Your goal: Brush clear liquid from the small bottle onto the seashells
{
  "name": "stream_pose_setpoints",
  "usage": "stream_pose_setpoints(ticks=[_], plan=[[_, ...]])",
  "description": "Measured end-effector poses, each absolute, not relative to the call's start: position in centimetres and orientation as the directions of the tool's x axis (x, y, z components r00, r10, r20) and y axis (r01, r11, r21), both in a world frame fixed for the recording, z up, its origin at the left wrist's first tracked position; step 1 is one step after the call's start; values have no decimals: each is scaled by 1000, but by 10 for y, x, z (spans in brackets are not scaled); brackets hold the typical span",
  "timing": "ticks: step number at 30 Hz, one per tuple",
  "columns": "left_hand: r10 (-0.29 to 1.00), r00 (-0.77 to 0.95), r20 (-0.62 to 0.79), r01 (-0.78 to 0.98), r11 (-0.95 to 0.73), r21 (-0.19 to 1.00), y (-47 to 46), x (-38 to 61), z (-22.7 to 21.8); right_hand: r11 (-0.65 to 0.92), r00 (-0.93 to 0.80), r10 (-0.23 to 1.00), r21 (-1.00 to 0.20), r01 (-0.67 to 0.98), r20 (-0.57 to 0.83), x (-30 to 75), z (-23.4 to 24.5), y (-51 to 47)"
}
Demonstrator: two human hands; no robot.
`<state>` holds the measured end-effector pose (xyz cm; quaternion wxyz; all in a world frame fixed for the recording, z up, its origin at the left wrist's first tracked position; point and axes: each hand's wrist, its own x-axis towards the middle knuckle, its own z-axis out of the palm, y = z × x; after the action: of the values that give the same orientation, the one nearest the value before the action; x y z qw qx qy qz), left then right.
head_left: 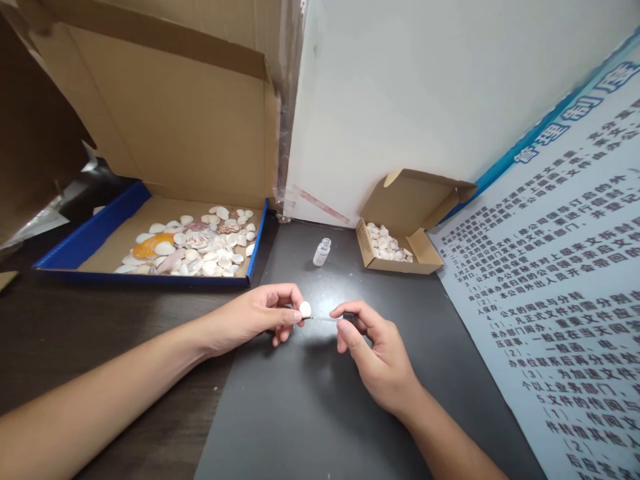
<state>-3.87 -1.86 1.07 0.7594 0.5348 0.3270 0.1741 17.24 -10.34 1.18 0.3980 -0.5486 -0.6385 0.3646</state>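
Note:
Between the thumb and fingers of my left hand (277, 313) is a small white seashell (305, 309), held above the dark mat. My right hand (373, 347) pinches the black cap (349, 318) of a small applicator brush. From the cap a thin clear stem (325, 319) points left, its dark tip at the lower edge of the shell; whether they touch I cannot tell. Beyond both hands, a small clear glass bottle (321, 252) with a printed label stands upright without a lid.
On the left, a blue-sided cardboard box (90, 250) with a raised lid holds many shells, one orange. At the back right, a smaller open carton (400, 267) contains white shells. A white panel (380, 100) and a printed poster (565, 267) border the black mat (280, 413).

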Motion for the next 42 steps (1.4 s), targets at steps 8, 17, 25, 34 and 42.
stream_pose_setpoints(ticks=[8,17,25,34,42], plan=[[605,737,-301,88,356,930,-18,-38,10,117,-8,992,-874,472,129,171,12,-99],[601,739,-303,94,353,931,-19,-39,10,115,0,992,-905,409,126,175,8,-102],[604,741,-293,69,365,928,-19,-38,11,84,-69,996,-891,447,60,172,9,-100],[596,742,-307,48,411,911,-18,-38,9,64,-95,995,-889,453,23,173,10,-100],[612,729,-306,45,403,914,-18,-38,10,41,-112,994,-887,460,-12,174,11,-100]])
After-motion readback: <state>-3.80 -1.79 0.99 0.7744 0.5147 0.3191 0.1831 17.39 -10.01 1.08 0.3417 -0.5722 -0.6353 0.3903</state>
